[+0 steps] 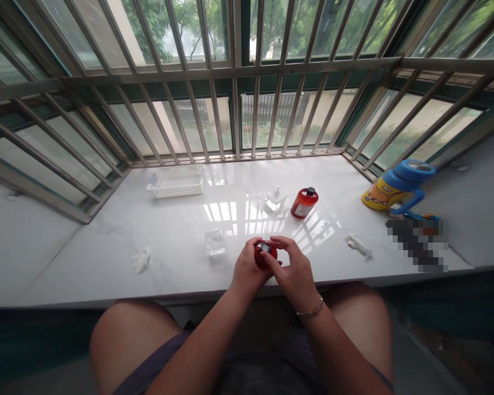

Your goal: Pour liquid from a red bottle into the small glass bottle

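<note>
Close to the front edge of the white counter, my left hand (247, 267) is wrapped round a small red bottle (262, 262) with a black cap (265, 247). My right hand (291, 267) curls over the top of it, thumb and fingers closed about the cap. Most of the bottle's body is hidden by the hands. Behind them stands a second red bottle (304, 203) with a white label and black cap. Left of that one is a clear pump bottle (275, 200). A clear glass bottle (216, 244) lies or stands left of my left hand; I cannot tell which.
A white perforated basket (177, 188) sits at the back left of the counter (107, 241). Crumpled tissues lie at left (141, 260) and right (358, 245). A blue and yellow flask (395, 189) stands at right, near a blurred dark object (415, 244). Metal window bars (234, 120) close off the back.
</note>
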### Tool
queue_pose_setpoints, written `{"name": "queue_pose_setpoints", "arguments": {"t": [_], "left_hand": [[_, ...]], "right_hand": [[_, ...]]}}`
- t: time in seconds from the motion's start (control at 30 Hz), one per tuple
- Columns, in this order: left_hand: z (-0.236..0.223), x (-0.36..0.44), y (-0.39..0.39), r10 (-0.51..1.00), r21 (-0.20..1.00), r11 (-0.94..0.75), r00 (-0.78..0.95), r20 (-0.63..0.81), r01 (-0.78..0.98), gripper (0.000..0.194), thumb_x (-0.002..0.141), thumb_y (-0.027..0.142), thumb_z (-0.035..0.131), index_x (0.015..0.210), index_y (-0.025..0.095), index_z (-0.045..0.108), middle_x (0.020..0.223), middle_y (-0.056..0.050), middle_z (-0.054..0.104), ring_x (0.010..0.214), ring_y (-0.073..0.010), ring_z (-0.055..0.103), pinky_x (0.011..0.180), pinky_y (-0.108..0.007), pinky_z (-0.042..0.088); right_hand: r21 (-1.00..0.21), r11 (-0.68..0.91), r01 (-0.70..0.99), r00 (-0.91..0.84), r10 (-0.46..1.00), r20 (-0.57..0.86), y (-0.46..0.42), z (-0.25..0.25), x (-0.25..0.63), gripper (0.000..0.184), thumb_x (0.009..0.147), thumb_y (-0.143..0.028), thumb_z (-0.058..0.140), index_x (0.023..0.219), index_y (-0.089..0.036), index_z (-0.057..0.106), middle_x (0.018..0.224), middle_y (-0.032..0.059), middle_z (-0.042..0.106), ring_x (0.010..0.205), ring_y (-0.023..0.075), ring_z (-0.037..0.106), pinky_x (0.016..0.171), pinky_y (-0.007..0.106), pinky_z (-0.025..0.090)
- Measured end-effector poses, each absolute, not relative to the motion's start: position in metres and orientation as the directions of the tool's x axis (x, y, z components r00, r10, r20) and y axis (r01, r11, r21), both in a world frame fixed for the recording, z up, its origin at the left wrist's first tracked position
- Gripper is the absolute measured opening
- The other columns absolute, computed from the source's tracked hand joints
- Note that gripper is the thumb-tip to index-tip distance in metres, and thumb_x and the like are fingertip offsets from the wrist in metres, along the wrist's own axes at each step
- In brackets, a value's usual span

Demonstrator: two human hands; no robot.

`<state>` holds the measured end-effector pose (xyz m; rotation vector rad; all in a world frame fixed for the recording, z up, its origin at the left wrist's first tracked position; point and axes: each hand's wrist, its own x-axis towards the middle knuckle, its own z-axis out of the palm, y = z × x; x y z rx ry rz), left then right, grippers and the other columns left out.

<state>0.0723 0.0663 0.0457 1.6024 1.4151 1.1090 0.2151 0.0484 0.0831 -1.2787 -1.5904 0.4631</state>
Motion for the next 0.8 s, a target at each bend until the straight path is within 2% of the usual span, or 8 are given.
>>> {"name": "queue_pose_setpoints", "arguments": {"t": [0.13,0.27,0.37,0.47,0.6,0.8], "left_hand": [[0.049,0.073,0.066,0.987,0.915,-0.158,0.036,0.156,0.371,0.067,0.073,0.031,0.092,0.130,0.027,0.056,0.127,-0.007,0.074,0.112,-0.0287,0.075,0.100,-0.047,0.061],[0.045,0.074,0.067,0.983,0.901,-0.180,0.030,0.183,0.394,0.068,0.075,0.031,0.090,0.133,0.026,0.055,0.127,-0.008,0.074,0.112,-0.0293,0.074,0.098,-0.048,0.061],[0.042,0.074,0.068,0.980,0.890,-0.193,0.030,0.198,0.414,0.068,0.076,0.032,0.089,0.134,0.024,0.054,0.129,-0.011,0.073,0.114,-0.0304,0.074,0.100,-0.049,0.061],[0.043,0.073,0.068,0.981,0.891,-0.190,0.033,0.194,0.413,0.066,0.078,0.033,0.088,0.134,0.024,0.054,0.127,-0.011,0.074,0.113,-0.0302,0.075,0.099,-0.048,0.061],[0.045,0.073,0.067,0.982,0.896,-0.183,0.026,0.188,0.404,0.067,0.077,0.033,0.089,0.133,0.025,0.054,0.126,-0.009,0.074,0.113,-0.0297,0.075,0.099,-0.047,0.061],[0.039,0.073,0.068,0.983,0.900,-0.176,0.027,0.181,0.399,0.074,0.074,0.035,0.093,0.136,0.026,0.053,0.128,-0.009,0.073,0.115,-0.0297,0.074,0.101,-0.048,0.061]], "right_hand": [[-0.807,0.393,0.442,-0.020,0.903,0.429,0.046,0.085,0.220,0.032,0.105,-0.028,0.059,0.137,-0.027,0.061,0.131,0.0100,0.073,0.122,0.0254,0.071,0.106,0.046,0.060],[-0.771,0.463,0.437,-0.051,0.868,0.493,0.047,0.090,0.219,0.019,0.103,-0.027,0.062,0.121,-0.027,0.067,0.131,0.0105,0.071,0.126,0.0269,0.068,0.108,0.049,0.058],[-0.737,0.485,0.470,-0.034,0.845,0.534,0.050,0.092,0.213,0.013,0.098,-0.029,0.072,0.110,-0.027,0.069,0.120,0.0096,0.074,0.119,0.0281,0.070,0.102,0.049,0.061],[-0.737,0.443,0.511,0.025,0.849,0.528,0.050,0.090,0.208,0.012,0.097,-0.031,0.073,0.107,-0.028,0.069,0.113,0.0076,0.076,0.110,0.0273,0.073,0.096,0.046,0.063],[-0.765,0.315,0.561,0.135,0.878,0.460,0.048,0.088,0.206,0.026,0.093,-0.038,0.079,0.114,-0.028,0.070,0.112,0.0066,0.077,0.105,0.0278,0.073,0.086,0.042,0.064],[-0.702,0.380,0.602,0.069,0.851,0.520,0.049,0.089,0.211,0.019,0.095,-0.033,0.076,0.113,-0.028,0.070,0.110,0.0071,0.077,0.105,0.0287,0.072,0.094,0.048,0.061]]}}
